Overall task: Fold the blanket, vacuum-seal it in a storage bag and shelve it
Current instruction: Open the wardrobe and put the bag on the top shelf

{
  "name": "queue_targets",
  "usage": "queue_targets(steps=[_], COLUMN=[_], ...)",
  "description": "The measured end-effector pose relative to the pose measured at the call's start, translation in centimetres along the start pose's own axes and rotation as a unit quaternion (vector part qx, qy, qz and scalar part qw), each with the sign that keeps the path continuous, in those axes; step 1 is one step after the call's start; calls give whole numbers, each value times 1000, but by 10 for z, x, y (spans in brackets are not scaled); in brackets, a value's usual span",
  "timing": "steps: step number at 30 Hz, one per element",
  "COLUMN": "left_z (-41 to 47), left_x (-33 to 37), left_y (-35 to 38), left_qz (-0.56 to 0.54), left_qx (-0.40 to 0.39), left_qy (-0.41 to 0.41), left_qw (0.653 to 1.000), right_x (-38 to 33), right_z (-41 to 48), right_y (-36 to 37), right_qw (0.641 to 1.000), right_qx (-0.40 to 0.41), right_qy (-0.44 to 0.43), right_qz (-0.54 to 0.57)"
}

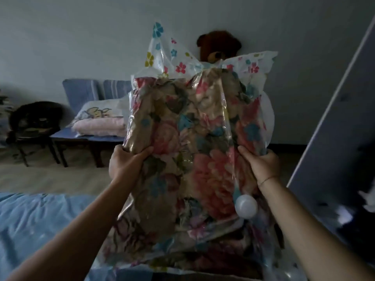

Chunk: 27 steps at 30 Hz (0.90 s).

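Dim grey walls close off a bedroom, and held upright at the middle of the view is the storage bag (203, 63), clear plastic printed with small flowers, its loose top flopping up at 12 o'clock. The folded blanket (192, 149), in large pink and tan blooms, fills it tightly. A white round valve (246, 206) sits on the bag's front at about 5 o'clock.

The left hand (123, 163) grips the bag's edge at 9 o'clock, thumb laid across the front and the fingers (119, 148) wrapped round the side, their tips hidden behind. The right hand (261, 165) grips the opposite edge at 3 o'clock the same way, and a thin bracelet (267, 178) circles its wrist.

Below, at 7 o'clock, lies a bed (40, 220) in a light blue sheet. Behind the bag at 12 o'clock a brown teddy bear (219, 43) peeks over it, mostly blocked. At 10 o'clock a blue bench (81, 136) carries pillows (101, 126), with a dark chair (34, 118) beside it. A dark panel (334, 138) leans across at 3 o'clock.
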<state>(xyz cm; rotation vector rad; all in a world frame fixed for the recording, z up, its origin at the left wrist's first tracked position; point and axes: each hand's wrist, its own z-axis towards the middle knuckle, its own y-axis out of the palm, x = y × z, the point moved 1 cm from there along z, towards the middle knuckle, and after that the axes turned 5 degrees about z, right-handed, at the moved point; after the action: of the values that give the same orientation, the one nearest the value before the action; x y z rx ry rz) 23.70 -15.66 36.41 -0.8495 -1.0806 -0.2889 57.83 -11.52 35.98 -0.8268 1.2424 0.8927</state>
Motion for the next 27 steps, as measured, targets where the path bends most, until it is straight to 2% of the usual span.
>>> queue_targets(steps=[8, 14, 20, 27], left_z=[3, 14, 10, -50], left_x=[111, 191, 290, 415], left_y=[173, 291, 410, 517], left_qz=[-38, -71, -132, -176], left_qx=[-116, -202, -324, -391], left_qy=[58, 123, 190, 273], left_qw=[991, 969, 917, 861], right_x=[-4, -3, -15, -45], right_z=[103, 163, 204, 235], right_y=[-119, -180, -247, -338], right_qw=[990, 965, 922, 871], right_qx=[140, 261, 385, 485], right_qy=[-12, -31, -52, -82], right_qz=[-15, -20, -9, -13])
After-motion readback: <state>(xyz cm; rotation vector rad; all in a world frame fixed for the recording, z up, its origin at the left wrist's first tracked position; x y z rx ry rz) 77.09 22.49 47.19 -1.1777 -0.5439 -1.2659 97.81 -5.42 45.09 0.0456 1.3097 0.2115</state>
